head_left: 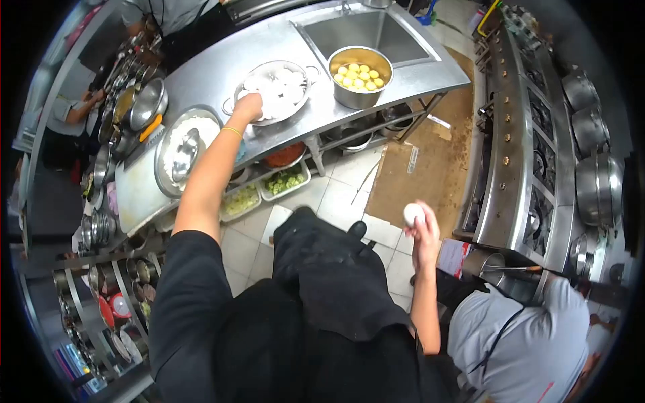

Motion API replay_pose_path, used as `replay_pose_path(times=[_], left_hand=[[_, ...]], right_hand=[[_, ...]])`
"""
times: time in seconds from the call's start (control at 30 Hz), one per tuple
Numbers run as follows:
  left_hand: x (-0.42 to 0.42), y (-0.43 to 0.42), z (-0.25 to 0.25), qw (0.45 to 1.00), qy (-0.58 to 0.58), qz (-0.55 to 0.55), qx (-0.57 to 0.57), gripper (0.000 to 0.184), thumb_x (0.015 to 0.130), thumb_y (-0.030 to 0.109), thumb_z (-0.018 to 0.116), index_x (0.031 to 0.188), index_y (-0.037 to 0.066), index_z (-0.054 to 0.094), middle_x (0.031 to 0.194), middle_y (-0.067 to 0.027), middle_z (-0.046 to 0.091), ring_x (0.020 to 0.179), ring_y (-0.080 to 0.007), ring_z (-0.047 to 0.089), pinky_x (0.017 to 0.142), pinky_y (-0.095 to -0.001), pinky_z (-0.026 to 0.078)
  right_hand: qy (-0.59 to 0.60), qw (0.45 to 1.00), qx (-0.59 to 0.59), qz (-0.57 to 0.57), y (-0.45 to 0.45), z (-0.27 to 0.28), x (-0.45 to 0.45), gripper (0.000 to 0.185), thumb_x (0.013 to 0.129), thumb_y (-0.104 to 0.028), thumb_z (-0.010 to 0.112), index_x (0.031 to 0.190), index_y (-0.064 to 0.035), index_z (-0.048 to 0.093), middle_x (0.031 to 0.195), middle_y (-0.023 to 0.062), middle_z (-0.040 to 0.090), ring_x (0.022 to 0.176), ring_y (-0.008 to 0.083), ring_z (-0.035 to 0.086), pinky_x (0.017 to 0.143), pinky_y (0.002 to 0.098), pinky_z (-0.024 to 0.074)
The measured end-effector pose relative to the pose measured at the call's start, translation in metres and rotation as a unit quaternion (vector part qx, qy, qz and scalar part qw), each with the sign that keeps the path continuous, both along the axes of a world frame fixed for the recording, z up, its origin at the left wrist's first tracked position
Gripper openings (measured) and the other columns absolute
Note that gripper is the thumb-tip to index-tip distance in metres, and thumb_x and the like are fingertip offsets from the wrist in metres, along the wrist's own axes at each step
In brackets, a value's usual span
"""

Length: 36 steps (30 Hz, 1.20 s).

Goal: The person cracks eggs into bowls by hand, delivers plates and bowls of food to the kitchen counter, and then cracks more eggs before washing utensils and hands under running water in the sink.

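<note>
Egg (pixel 413 215), just one, sits in the curled fingers of the right hand (pixel 424 236), right of centre, over open floor, well apart from the counter (pixel 269 30). Upper centre, the left hand (pixel 249 107) dips into one two-handled pan (pixel 310 84); I cannot tell its grip. One pot (pixel 358 101) stands near the counter's edge.

From the wearer's own head, the single view looks forward and steeply down past the torso (pixel 282 316), the surface (pixel 201 67) fairly near, the room's edges curving round.
</note>
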<state>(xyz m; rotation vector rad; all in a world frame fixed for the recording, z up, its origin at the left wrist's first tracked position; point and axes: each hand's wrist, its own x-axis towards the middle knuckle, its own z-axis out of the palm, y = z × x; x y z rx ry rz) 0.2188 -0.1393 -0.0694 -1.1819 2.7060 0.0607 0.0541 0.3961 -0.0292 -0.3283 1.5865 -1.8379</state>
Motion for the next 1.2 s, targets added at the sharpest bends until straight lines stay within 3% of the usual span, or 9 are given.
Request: replay_pose_path(times=[0.23,0.47,0.53,0.67,0.8,0.87,0.97,1.13,1.2], left_hand=[[-0.003,0.045,0.032,0.948,0.266,0.132,0.117,0.039,0.067,0.003,0.065,0.105,0.006,0.064,0.102,-0.0172,0.065,0.094,-0.0257,0.064,0.079,-0.0313,0.050],[-0.096,0.161,0.067,0.717,0.611,0.049,0.333,0.044,0.070,-0.003,0.072,0.113,-0.001,0.061,0.103,-0.0096,0.060,0.089,-0.0141,0.060,0.079,-0.0281,0.050],[-0.124,0.167,0.075,0.647,0.657,0.067,0.382,0.042,0.070,-0.002,0.072,0.110,-0.003,0.062,0.101,-0.0088,0.060,0.089,-0.0143,0.059,0.079,-0.0271,0.050],[-0.164,0.157,0.081,0.665,0.649,0.038,0.369,0.042,0.070,-0.004,0.071,0.110,-0.004,0.061,0.104,-0.0108,0.058,0.087,-0.0145,0.061,0.070,-0.0234,0.052],[-0.184,0.150,0.072,0.621,0.659,0.104,0.411,0.045,0.068,-0.008,0.071,0.111,-0.002,0.062,0.107,-0.0108,0.058,0.092,-0.0157,0.060,0.070,-0.0246,0.053],[-0.183,0.144,0.072,0.656,0.630,0.110,0.401,0.043,0.071,-0.016,0.062,0.113,-0.007,0.058,0.109,-0.0083,0.052,0.094,-0.0141,0.059,0.076,-0.0228,0.052],[-0.191,0.139,0.070,0.707,0.606,0.115,0.345,0.041,0.073,-0.010,0.064,0.114,-0.007,0.057,0.110,-0.0080,0.053,0.093,-0.0135,0.058,0.077,-0.0242,0.052],[-0.197,0.147,0.081,0.370,0.693,0.230,0.574,0.030,0.083,0.009,0.056,0.112,0.003,0.048,0.099,-0.0086,0.055,0.081,-0.0155,0.060,0.061,-0.0250,0.053],[-0.211,0.147,0.080,0.367,0.699,0.255,0.558,0.021,0.088,0.015,0.054,0.106,0.006,0.047,0.093,-0.0094,0.055,0.073,-0.0155,0.060,0.054,-0.0222,0.050]], right_hand=[[-0.038,0.988,-0.028,0.146,-0.109,0.030,-0.108,0.040,0.087,-0.009,0.057,0.126,-0.0030,0.049,0.108,0.0063,0.060,0.077,0.0131,0.058,0.066,0.0237,0.0470],[0.484,0.842,0.060,0.231,-0.231,0.096,-0.116,0.050,0.069,-0.011,0.076,0.116,-0.0018,0.058,0.098,0.0152,0.064,0.083,0.0254,0.061,0.071,0.0319,0.0492],[0.619,0.764,-0.119,0.135,-0.253,0.110,-0.119,0.045,0.070,-0.008,0.074,0.112,-0.0003,0.059,0.100,0.0138,0.062,0.086,0.0240,0.061,0.072,0.0290,0.0481],[0.668,0.717,-0.074,0.187,-0.288,0.093,-0.142,0.046,0.068,-0.011,0.076,0.111,-0.0014,0.061,0.097,0.0137,0.063,0.079,0.0245,0.061,0.068,0.0322,0.0475],[0.141,0.966,-0.093,0.194,-0.296,0.067,-0.179,0.035,0.086,-0.017,0.059,0.114,0.0042,0.056,0.092,0.0107,0.064,0.076,0.0161,0.059,0.065,0.0263,0.0450],[-0.114,0.958,-0.115,0.239,-0.313,0.064,-0.202,0.038,0.092,-0.026,0.046,0.112,0.0061,0.053,0.094,0.0166,0.063,0.076,0.0193,0.059,0.064,0.0272,0.0461],[-0.180,0.908,-0.027,0.377,-0.346,0.052,-0.228,0.036,0.093,-0.024,0.047,0.113,0.0049,0.050,0.088,0.0139,0.063,0.068,0.0162,0.058,0.061,0.0264,0.0460],[-0.226,0.839,-0.019,0.494,-0.382,0.050,-0.251,0.030,0.097,-0.029,0.040,0.105,-0.0015,0.049,0.072,0.0097,0.059,0.053,0.0096,0.051,0.043,0.0201,0.0368],[-0.232,0.832,0.001,0.503,-0.397,0.054,-0.253,0.028,0.098,-0.031,0.042,0.098,-0.0039,0.048,0.064,0.0068,0.055,0.045,0.0085,0.044,0.038,0.0193,0.0307]])
